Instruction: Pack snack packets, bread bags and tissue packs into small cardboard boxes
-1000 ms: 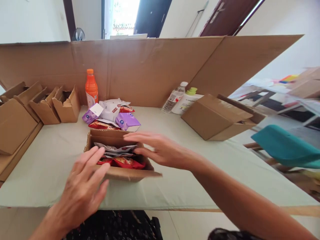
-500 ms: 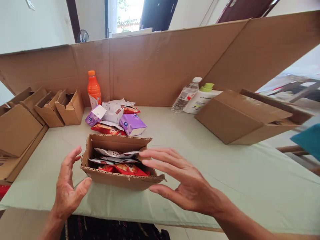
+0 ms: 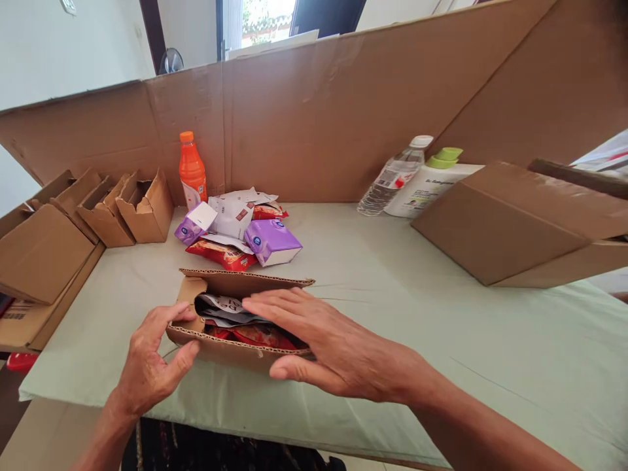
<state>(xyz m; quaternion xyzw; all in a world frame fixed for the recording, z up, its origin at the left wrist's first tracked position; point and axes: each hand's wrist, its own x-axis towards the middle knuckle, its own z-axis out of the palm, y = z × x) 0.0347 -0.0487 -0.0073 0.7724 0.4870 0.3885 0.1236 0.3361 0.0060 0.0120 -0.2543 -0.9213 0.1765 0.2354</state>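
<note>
A small open cardboard box [image 3: 235,353] sits near the front of the table. Grey-white packets [image 3: 226,306] and red snack packets [image 3: 255,335] stand upright inside it. My left hand [image 3: 154,353] is at the box's left end, fingertips at the top edge and thumb near the front corner, fingers apart. Over the right part of the box lies my right hand [image 3: 324,340], fingers stretched out across the packet tops and thumb outside the front wall. It hides the box's right end.
Behind the box lie purple tissue packs [image 3: 273,242], a white packet [image 3: 230,216] and a red snack packet [image 3: 220,253]. An orange bottle [image 3: 192,170] stands behind them. Small cartons [image 3: 147,212] are at left; a clear bottle [image 3: 395,176], a white bottle [image 3: 422,190] and a larger carton [image 3: 500,229] at right.
My left hand has moved right, up to the box's end. The right hand has shifted left over the packets, whose left ends are now bent. The view has turned slightly.
</note>
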